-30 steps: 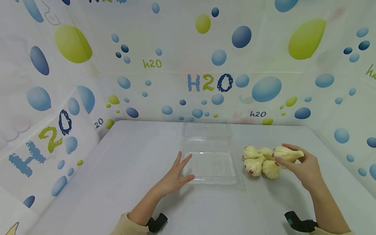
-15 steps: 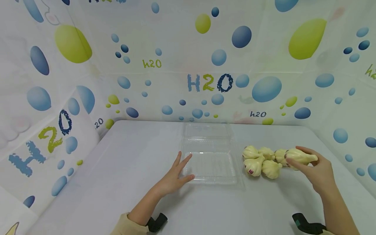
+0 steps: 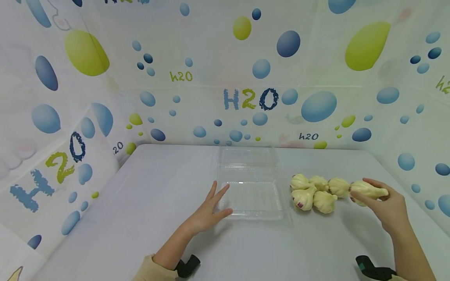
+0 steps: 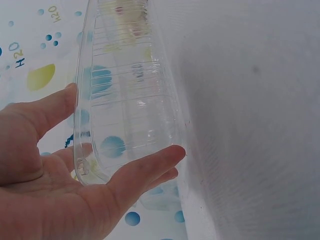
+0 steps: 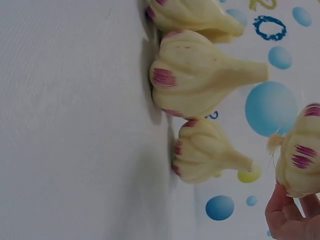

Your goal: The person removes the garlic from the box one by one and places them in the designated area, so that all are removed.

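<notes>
My right hand (image 3: 386, 205) pinches a cream garlic bulb (image 3: 365, 191) between thumb and fingers, its neck pointing right. In the right wrist view this garlic bulb (image 5: 302, 155) shows purple streaks and a root tuft, raised off the table at the right edge. Several more garlic bulbs (image 3: 321, 201) lie grouped to its left. My left hand (image 3: 209, 214) has its fingers spread at the left side of a clear plastic clamshell box (image 3: 281, 207). In the left wrist view, thumb and fingers straddle the near corner of the box (image 4: 130, 120), which holds nothing.
The box's lid (image 3: 247, 156) lies open toward the back of the white table (image 3: 158, 168). Behind and beside the table hangs a printed curtain (image 3: 197, 47) with blue and green drops. Black wrist mounts (image 3: 188, 267) sit below both hands.
My right hand has carried the garlic bulb to the right, away from the group, uncovering another bulb behind it. My left hand and the box have stayed in place.
</notes>
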`<state>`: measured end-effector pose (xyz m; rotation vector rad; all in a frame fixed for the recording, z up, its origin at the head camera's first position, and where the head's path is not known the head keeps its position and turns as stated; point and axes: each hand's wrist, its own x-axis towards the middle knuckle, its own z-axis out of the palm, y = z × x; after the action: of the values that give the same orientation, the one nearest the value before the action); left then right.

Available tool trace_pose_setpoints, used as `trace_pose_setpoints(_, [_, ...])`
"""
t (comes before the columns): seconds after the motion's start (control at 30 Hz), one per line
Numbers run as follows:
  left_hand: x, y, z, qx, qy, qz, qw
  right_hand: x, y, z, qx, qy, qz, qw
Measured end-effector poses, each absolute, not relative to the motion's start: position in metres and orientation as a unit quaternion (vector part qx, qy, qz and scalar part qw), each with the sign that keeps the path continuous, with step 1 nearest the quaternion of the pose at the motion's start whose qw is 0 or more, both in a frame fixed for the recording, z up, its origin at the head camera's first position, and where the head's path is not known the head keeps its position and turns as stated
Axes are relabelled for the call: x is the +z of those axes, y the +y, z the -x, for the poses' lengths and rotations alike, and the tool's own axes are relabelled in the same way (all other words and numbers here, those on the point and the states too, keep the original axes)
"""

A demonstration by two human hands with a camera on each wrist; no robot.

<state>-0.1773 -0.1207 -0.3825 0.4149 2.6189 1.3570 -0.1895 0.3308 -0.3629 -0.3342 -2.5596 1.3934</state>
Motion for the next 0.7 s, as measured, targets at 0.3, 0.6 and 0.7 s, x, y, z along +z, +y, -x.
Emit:
trace_pose_setpoints(0.3, [-0.380,-0.121,0.176,0.454,0.876,-0.140,0.084,-0.366,0.331,0.189,0.469,-0.875,0.115,0.029])
trace_pose_setpoints(0.6, [-0.382,-0.122,0.177,0.455,0.875,-0.145,0.082,-0.370,0.328,0.197,0.445,-0.888,0.116,-0.028])
trace_pose_setpoints(0.7, [-0.383,-0.122,0.177,0.454,0.875,-0.146,0.081,-0.369,0.326,0.199,0.436,-0.892,0.111,-0.048])
